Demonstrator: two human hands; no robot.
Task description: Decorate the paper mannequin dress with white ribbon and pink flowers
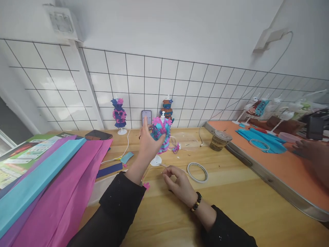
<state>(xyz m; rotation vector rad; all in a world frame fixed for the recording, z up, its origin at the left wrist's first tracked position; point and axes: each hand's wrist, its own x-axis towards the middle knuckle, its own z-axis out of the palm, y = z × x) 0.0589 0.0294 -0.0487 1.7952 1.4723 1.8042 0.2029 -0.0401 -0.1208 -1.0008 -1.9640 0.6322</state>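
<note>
My left hand (148, 140) is wrapped around a miniature dress form (162, 132) wearing a ruffled paper dress in turquoise, pink and purple. Its thumb lies across the front of the dress, and the index finger points up beside it. The form stands upright on a round white base (156, 160). Lower and to the right, my right hand (180, 183) has thumb and forefinger pinched together just above the table; anything between the tips is too small to make out. Close to that hand lies a roll of white tape (197, 172). A pink paper flower (146, 185) rests near my left cuff.
Two more dressed forms stand by the tiled wall, one blue and pink (119, 115), one brown (167, 108). A phone (146, 117) leans there. Coloured paper sheets (59, 181) cover the left. A lidded cup (220, 140) sits right, near an orange table (272, 164) with another person's hand (308, 151).
</note>
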